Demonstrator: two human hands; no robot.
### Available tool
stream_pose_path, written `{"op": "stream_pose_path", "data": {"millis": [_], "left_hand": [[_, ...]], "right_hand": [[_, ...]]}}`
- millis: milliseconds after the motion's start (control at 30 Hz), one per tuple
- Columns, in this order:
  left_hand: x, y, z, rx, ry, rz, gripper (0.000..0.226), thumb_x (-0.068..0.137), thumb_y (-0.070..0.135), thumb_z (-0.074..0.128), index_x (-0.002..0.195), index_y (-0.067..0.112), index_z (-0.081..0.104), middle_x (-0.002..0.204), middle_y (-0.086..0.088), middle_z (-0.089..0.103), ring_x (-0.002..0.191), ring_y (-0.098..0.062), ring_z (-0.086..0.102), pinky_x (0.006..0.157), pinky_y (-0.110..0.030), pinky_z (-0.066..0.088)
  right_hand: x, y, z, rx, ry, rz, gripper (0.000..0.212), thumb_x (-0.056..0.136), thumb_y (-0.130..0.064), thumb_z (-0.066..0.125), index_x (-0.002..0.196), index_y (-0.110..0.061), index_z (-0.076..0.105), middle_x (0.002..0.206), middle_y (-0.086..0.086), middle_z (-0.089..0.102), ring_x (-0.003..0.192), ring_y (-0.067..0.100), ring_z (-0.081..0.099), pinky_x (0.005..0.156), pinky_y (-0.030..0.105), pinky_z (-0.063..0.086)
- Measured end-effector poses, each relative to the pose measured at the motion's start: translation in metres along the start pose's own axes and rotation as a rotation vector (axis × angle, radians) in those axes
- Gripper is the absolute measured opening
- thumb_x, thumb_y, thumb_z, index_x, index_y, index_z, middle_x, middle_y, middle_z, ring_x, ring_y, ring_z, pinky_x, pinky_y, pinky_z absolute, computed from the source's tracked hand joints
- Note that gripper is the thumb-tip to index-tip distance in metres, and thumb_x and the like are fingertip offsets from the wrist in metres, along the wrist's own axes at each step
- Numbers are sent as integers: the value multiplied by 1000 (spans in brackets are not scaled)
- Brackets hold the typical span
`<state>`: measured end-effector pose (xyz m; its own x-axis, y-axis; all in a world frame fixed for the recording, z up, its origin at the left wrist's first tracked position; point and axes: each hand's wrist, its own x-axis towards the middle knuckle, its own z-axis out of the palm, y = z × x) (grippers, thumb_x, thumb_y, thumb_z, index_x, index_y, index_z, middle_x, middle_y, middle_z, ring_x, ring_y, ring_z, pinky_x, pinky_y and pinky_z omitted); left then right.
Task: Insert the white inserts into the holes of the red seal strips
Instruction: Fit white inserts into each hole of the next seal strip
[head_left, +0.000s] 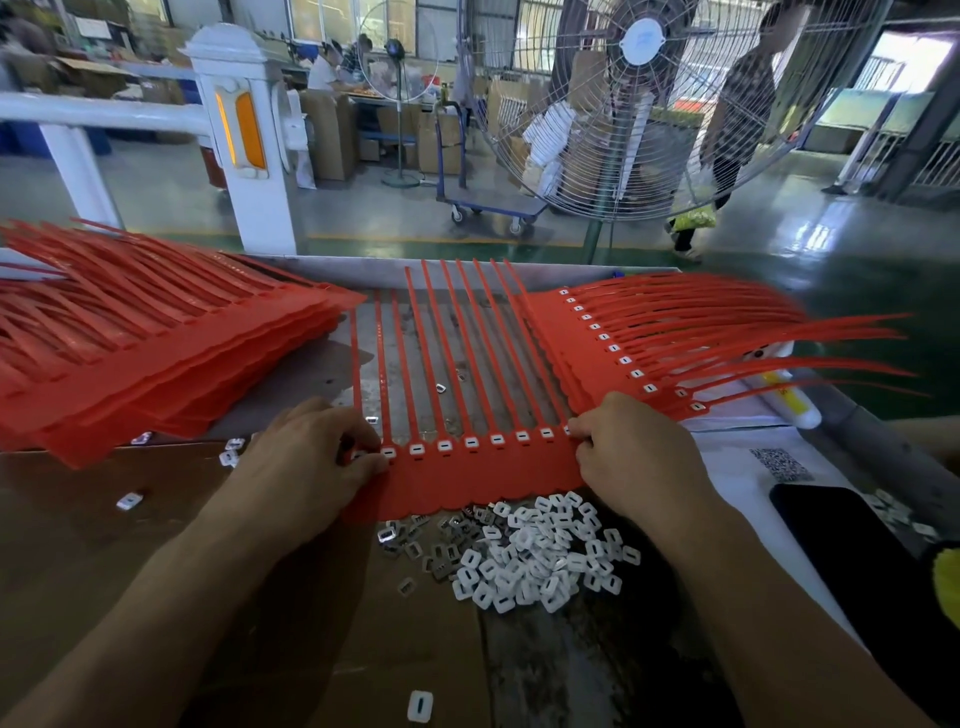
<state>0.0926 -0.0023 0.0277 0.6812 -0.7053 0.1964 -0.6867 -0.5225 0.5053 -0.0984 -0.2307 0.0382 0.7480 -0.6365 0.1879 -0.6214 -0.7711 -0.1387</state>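
Observation:
A red seal strip sheet (467, 478) lies flat in front of me, its thin tails pointing away. White inserts (471, 442) sit in a row of its holes. My left hand (306, 457) pinches the sheet's left end, fingertips at the leftmost holes. My right hand (639, 457) pinches the sheet's right end, fingers curled over the edge. A heap of loose white inserts (535, 556) lies just below the sheet, between my wrists.
A thick stack of red sheets (156, 353) lies at the left, another stack with inserts (623, 343) at the right. Stray inserts (420, 705) dot the cardboard (78, 519). A black phone (841, 540) lies at the right. A big fan (639, 104) stands beyond the table.

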Motion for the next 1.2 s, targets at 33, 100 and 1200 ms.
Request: {"op": "stream_pose_path", "data": {"millis": [33,100,1200], "left_hand": [[0,0,0,2,1,0,11,85,42,75,93,39,68,95,14,53,94,-11,53,87,-38,47],[1,0,0,9,3,2,11,85,42,76,93,38,69,95,13,53,94,-12,53,87,-38,47],[-1,4,1,-22,-23,-25,11,85,39,77,94,35,71,100,9,56,97,-14,56,90,-40,48]], "right_hand": [[0,-2,-1,-39,-4,-16,31,95,-15,52,111,-24,78,108,-3,62,94,23,66,68,31,44],[0,-6,-2,-111,-4,-38,30,97,-16,51,115,-23,75,107,-1,59,95,23,66,68,31,42],[0,34,-19,583,-384,-231,9,83,-28,85,85,-35,79,87,-11,75,82,4,69,74,22,53]]}}
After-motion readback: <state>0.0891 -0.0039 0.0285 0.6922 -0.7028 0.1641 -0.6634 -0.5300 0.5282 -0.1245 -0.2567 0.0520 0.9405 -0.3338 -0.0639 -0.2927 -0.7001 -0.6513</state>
